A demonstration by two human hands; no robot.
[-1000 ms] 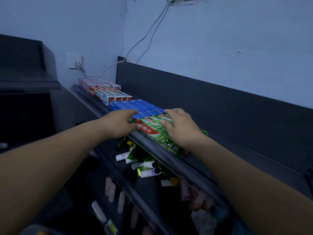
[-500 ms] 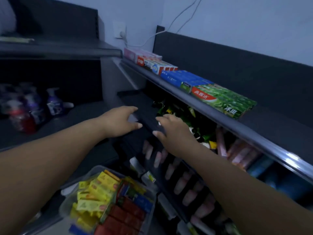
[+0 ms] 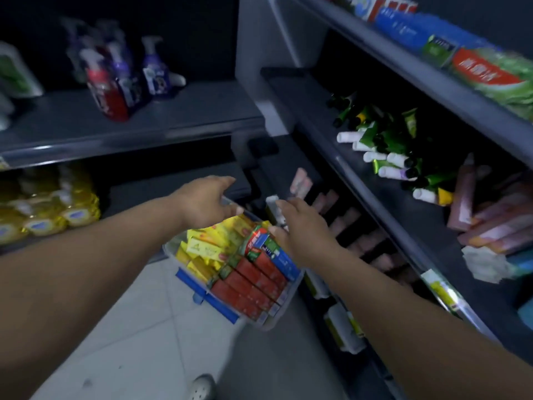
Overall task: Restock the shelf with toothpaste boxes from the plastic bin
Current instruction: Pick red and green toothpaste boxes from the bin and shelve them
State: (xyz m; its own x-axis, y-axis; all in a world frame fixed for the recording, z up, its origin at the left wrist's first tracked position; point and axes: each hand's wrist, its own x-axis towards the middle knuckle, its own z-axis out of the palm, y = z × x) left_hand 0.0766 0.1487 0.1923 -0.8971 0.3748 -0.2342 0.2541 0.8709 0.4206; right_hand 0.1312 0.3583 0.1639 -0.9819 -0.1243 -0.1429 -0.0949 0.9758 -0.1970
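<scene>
A dark grey shelving unit (image 3: 375, 180) fills the right side. Its top shelf (image 3: 409, 67) carries a row of toothpaste boxes lying flat: blue boxes (image 3: 403, 28) farther along and green-and-red boxes (image 3: 496, 75) nearer. The shelf below holds a loose heap of green and white tubes (image 3: 386, 151), with pink tubes (image 3: 490, 223) to the near right of them. A second shelving unit (image 3: 121, 125) on the left bears pump bottles (image 3: 115, 79) on its upper level and yellow packs (image 3: 43, 209) beneath. Pale floor tiles (image 3: 129, 327) run between the two units. The clear plastic bin (image 3: 278, 314) sits on that floor against the foot of the right unit, with a blue latch (image 3: 207, 295) on its near-left side. It is packed with yellow boxes (image 3: 202, 246) on the left, red boxes (image 3: 248, 284) on the right and a few blue-and-green boxes (image 3: 278, 254) along the right wall. Both bare arms reach over it. The left hand (image 3: 207, 203) hangs above the far rim, its grip apart with the fingers relaxed, holding nothing. The right hand (image 3: 302, 229) is over the far right corner, its grip also apart, fingers stretched forward and thumb just beside the blue-and-green boxes; blur hides whether it touches them. A pale shoe (image 3: 202, 388) shows at the bottom edge.
</scene>
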